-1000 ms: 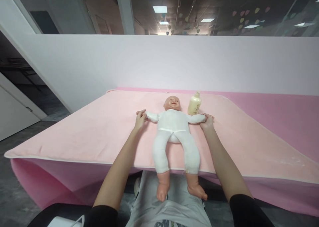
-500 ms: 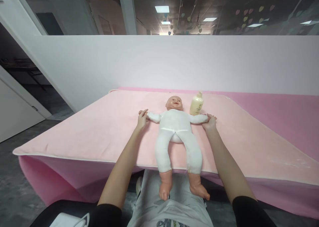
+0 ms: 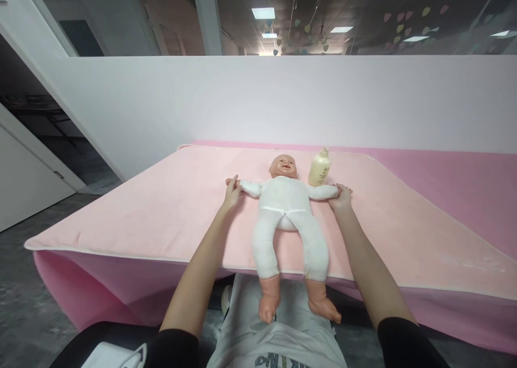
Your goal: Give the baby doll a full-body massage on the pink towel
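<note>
A baby doll with a white cloth body lies on its back, head away from me, its arms spread and its feet past the table's front edge. My left hand is closed round the doll's hand on the left side. On the right side, my right hand grips the doll's other hand. A pale yellow pump bottle stands upright beside the doll's head, just behind its right-side arm.
Pink cloth covers the table and hangs over its front edge. Behind it rises a white partition with glass above. A white object lies at the lower left, near my lap.
</note>
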The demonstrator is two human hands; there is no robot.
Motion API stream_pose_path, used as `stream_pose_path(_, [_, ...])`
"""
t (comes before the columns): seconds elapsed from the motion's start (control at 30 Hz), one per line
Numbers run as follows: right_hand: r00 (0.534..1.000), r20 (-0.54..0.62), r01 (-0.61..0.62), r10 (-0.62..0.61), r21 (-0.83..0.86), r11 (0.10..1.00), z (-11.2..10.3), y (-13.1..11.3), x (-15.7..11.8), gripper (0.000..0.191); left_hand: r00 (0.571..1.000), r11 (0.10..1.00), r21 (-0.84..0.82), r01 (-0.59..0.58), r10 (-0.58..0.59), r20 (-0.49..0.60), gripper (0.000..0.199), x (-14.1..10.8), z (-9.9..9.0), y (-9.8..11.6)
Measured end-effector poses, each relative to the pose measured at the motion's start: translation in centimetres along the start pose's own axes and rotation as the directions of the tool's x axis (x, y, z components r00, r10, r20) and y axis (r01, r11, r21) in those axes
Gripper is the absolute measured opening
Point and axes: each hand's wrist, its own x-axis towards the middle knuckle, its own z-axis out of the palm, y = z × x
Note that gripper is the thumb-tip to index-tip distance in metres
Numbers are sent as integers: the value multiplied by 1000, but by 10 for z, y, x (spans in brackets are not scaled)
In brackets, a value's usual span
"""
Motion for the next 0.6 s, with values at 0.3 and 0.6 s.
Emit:
stream_pose_path(0.3, [1000, -11, -21, 21, 35, 999, 1, 0, -2, 28, 996, 996, 46, -80, 79, 36, 56, -9, 1, 7])
stream_pose_path(0.6, [1000, -12, -10, 10, 16, 1000, -2, 2, 6, 26, 993, 985, 129, -115, 116, -3, 33, -12, 3, 11])
